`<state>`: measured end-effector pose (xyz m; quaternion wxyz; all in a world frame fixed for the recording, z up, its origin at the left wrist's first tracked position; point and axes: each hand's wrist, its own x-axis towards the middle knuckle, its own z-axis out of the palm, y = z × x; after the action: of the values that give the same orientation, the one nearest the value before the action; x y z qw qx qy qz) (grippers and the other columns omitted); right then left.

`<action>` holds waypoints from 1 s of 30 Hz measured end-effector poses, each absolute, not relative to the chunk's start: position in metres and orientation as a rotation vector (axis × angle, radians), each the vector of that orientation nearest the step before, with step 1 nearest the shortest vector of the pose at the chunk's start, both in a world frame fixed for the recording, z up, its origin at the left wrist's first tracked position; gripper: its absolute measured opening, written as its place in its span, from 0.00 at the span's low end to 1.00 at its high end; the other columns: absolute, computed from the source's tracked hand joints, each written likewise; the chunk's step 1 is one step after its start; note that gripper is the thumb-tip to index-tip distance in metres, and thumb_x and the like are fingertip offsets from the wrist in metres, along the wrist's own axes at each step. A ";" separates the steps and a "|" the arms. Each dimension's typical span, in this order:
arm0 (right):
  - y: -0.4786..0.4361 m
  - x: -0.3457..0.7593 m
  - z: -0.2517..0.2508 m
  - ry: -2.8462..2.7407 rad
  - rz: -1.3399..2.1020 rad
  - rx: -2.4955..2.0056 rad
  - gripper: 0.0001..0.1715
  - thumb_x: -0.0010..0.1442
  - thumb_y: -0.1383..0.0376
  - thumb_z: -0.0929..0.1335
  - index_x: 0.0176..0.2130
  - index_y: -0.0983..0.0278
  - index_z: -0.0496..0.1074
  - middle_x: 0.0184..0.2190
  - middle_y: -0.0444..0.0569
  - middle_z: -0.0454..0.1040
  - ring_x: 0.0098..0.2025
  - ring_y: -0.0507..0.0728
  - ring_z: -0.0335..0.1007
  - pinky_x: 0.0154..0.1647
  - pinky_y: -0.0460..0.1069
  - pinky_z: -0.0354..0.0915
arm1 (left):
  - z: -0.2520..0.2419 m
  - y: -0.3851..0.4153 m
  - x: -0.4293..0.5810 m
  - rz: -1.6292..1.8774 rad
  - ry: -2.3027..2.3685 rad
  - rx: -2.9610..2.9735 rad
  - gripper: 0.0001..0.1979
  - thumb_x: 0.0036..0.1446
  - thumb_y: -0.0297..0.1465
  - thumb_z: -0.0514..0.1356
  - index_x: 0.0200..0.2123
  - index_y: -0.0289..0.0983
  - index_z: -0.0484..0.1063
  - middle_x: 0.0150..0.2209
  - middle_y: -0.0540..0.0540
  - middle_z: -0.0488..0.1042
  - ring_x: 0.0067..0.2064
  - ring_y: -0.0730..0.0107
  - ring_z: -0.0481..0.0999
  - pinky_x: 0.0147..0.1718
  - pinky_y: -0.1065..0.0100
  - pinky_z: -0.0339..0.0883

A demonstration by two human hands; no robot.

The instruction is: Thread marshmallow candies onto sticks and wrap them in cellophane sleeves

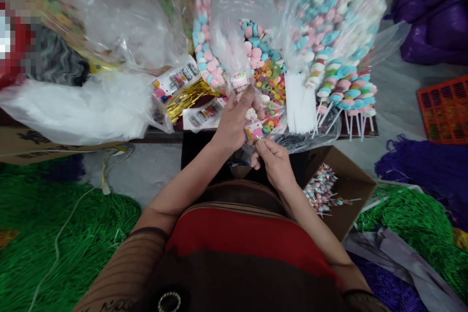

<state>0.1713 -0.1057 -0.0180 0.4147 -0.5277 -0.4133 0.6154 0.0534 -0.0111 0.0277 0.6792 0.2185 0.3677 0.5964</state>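
Note:
My left hand (236, 119) is closed around a small clear candy packet (252, 112) with a pink printed label at its top. My right hand (274, 158) pinches the packet's lower end, where a second pink label (255, 131) shows. Both hands meet just in front of a heap of coloured ring candies (272, 80) in a clear bag. Behind them stand bags of pink, blue and white marshmallow candies (329, 19) and a bundle of white sticks (300, 102).
Candy skewers (347, 92) lie at the right of the pile. A cardboard box (347, 190) holding wrapped lollipops sits by my right arm. Gold ribbon (188, 97) and label sheets lie left. Green tinsel (47, 214), purple tinsel (431, 170) and an orange crate (444, 107) surround me.

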 end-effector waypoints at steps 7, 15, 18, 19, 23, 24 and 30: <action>-0.100 0.168 -0.016 -0.945 1.526 -1.257 0.27 0.59 0.41 0.71 0.36 0.62 0.79 0.16 0.40 0.72 0.17 0.47 0.61 0.20 0.43 0.59 | 0.004 -0.034 0.052 1.113 0.748 0.660 0.21 0.57 0.52 0.66 0.40 0.40 0.73 0.26 0.52 0.74 0.19 0.79 0.66 0.16 0.75 0.57; -0.100 0.154 -0.013 -0.907 1.501 -1.215 0.29 0.59 0.42 0.72 0.24 0.62 0.70 0.15 0.39 0.68 0.17 0.47 0.59 0.19 0.44 0.58 | 0.003 -0.044 0.048 0.889 0.716 0.646 0.28 0.52 0.55 0.68 0.26 0.37 0.63 0.23 0.54 0.72 0.15 0.81 0.67 0.11 0.77 0.59; -0.099 0.149 -0.017 -0.922 1.443 -1.215 0.29 0.61 0.42 0.71 0.23 0.62 0.69 0.16 0.39 0.68 0.17 0.47 0.59 0.21 0.45 0.59 | 0.000 -0.046 0.048 0.800 0.713 0.649 0.27 0.56 0.57 0.63 0.29 0.37 0.65 0.23 0.52 0.73 0.13 0.80 0.64 0.09 0.75 0.60; -0.099 0.149 -0.017 -0.930 1.416 -1.227 0.30 0.62 0.42 0.70 0.23 0.61 0.69 0.16 0.39 0.68 0.18 0.48 0.59 0.21 0.45 0.60 | -0.001 -0.046 0.048 0.786 0.716 0.644 0.27 0.57 0.57 0.62 0.31 0.37 0.67 0.23 0.52 0.73 0.12 0.80 0.64 0.10 0.74 0.61; -0.095 0.162 -0.008 -1.140 1.358 -1.301 0.31 0.64 0.41 0.67 0.23 0.61 0.70 0.17 0.41 0.69 0.19 0.49 0.61 0.23 0.47 0.63 | 0.000 -0.044 0.045 0.832 0.713 0.630 0.24 0.59 0.55 0.62 0.35 0.37 0.72 0.24 0.52 0.72 0.16 0.78 0.66 0.13 0.73 0.62; -0.092 0.170 -0.002 -1.241 1.367 -1.309 0.29 0.64 0.42 0.68 0.25 0.61 0.73 0.18 0.41 0.71 0.20 0.49 0.62 0.24 0.47 0.63 | 0.003 -0.041 0.043 0.867 0.697 0.639 0.24 0.60 0.53 0.63 0.33 0.37 0.71 0.24 0.51 0.72 0.18 0.77 0.68 0.15 0.73 0.64; -0.063 0.215 0.030 -1.312 1.144 -1.258 0.24 0.63 0.42 0.69 0.43 0.56 0.79 0.38 0.49 0.81 0.35 0.56 0.75 0.35 0.53 0.72 | 0.028 -0.039 0.026 0.896 0.427 0.738 0.23 0.55 0.48 0.70 0.23 0.37 0.68 0.19 0.53 0.62 0.24 0.73 0.71 0.27 0.68 0.69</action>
<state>0.2146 -0.0633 0.0298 0.4769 -0.5148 -0.5371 0.4681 0.0259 -0.0393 0.0278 0.8146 0.3461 0.2004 0.4200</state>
